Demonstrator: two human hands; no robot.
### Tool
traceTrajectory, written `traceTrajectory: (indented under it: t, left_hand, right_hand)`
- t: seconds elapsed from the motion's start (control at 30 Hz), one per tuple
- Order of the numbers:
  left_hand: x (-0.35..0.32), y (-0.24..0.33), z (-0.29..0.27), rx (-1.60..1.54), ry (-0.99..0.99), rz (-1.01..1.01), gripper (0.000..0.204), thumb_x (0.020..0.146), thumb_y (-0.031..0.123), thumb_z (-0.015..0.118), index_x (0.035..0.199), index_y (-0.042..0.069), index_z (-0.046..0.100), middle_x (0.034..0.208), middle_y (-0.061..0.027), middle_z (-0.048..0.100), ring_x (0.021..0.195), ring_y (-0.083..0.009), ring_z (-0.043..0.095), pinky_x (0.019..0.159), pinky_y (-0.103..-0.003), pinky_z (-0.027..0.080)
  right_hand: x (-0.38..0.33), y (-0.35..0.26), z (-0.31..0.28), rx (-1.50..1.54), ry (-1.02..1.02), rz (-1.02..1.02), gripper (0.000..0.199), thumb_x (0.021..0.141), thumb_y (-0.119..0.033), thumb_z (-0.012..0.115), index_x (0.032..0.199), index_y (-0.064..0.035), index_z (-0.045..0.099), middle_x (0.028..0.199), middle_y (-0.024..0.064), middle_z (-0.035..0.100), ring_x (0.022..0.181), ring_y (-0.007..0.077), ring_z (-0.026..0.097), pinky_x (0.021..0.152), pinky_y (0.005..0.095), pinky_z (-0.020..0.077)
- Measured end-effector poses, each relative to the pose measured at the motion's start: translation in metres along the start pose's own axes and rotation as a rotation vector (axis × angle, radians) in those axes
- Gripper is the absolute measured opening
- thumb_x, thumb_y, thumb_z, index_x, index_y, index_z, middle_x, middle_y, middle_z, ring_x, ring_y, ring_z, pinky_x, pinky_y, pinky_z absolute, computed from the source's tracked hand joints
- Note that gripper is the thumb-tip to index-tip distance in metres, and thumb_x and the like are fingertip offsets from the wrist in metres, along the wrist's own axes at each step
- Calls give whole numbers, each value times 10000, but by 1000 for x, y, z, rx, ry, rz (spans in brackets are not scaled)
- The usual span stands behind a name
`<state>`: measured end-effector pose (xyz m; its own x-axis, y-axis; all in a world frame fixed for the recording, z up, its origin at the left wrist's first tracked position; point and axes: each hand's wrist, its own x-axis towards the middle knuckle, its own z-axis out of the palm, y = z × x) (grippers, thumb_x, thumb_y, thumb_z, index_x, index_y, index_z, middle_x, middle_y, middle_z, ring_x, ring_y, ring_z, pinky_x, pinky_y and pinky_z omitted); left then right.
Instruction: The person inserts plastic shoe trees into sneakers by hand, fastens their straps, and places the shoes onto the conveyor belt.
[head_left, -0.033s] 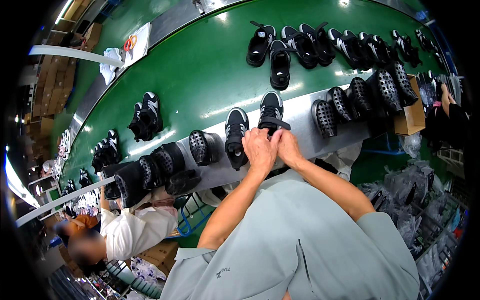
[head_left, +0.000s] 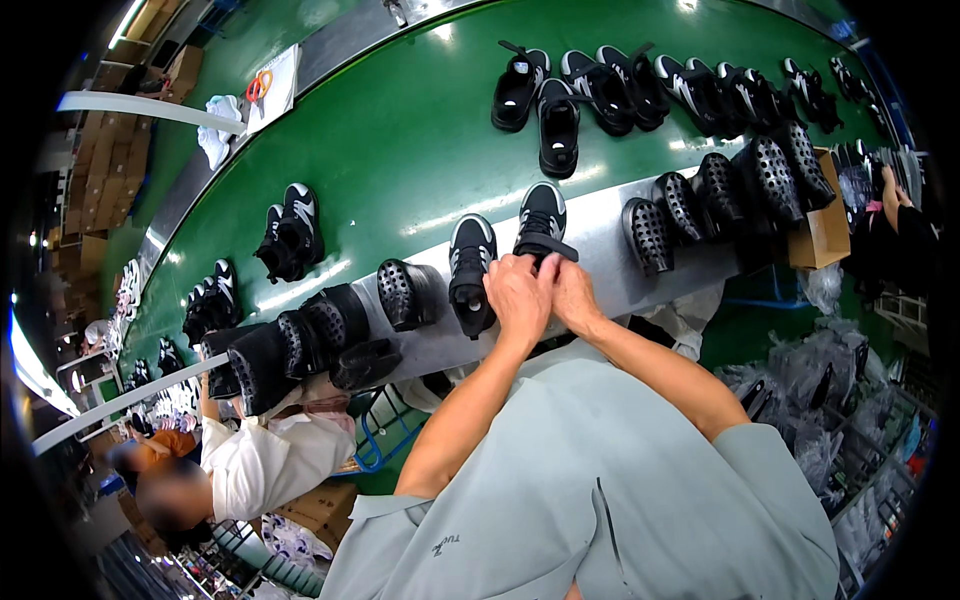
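Observation:
A black sneaker (head_left: 541, 212) with a light grey toe edge and laces points away from me on the metal ledge. Across its opening lies a loose black strap (head_left: 548, 244). My left hand (head_left: 516, 298) and my right hand (head_left: 576, 298) meet at the heel end of this shoe, fingers bent and closed on it. Both hands cover the heel, so what the fingertips pinch is hidden. Just left of my left hand sits a matching black sneaker (head_left: 471, 270), untouched.
Black studded shoe forms (head_left: 648, 238) line the ledge (head_left: 600, 235) on both sides. More black sneakers (head_left: 559, 130) stand on the green surface (head_left: 400, 150) beyond. A cardboard box (head_left: 822, 230) is at the right. Another person in a white shirt (head_left: 275, 455) works at the left.
My right hand and thumb have shifted very slightly left at the sneaker's heel. The other things stay where they were.

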<state>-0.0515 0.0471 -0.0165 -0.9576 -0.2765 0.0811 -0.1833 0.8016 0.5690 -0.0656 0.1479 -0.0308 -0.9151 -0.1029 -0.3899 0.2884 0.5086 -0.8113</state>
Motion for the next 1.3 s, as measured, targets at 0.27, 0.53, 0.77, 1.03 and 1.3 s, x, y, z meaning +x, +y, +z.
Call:
traceTrajectory:
  t: [0.27,0.53,0.77,1.03,1.3]
  left_hand:
    - [-9,-24,4,31,-51,72,234,862,218,685,745,15,693,832,-141,635,852,-333,571,792,-450,418]
    - [0,-24,6,6,-15,119,299,811,260,756,720,-16,687,771,-158,631,805,-347,597,770,-450,462]
    - [1,-15,-13,-330,-83,-167,286,833,224,734,706,-24,667,695,-158,610,722,-338,599,690,-441,478]
    - [-8,-19,-20,-444,-103,-295,299,856,227,748,770,-50,675,684,-150,603,616,-273,574,618,-383,458]
    - [-10,-27,-13,-611,-89,-534,303,887,235,734,827,-60,694,714,-130,622,626,-221,577,628,-356,457]
  right_hand:
    - [0,22,11,105,1,40,247,891,-191,652,791,28,599,693,188,653,661,358,660,624,448,507]
    - [6,40,5,332,-167,63,184,893,-161,656,945,15,635,857,106,689,775,253,678,673,384,546]
    - [5,-19,-65,789,-115,261,193,919,-245,687,938,-61,628,851,13,597,694,85,527,527,226,424]
    - [15,-21,-58,707,-263,304,160,921,-168,681,827,-54,620,707,-12,546,543,47,426,440,213,305]
    - [7,-9,-42,750,-228,345,142,931,-157,680,841,-57,633,715,-9,573,559,49,462,435,206,333]
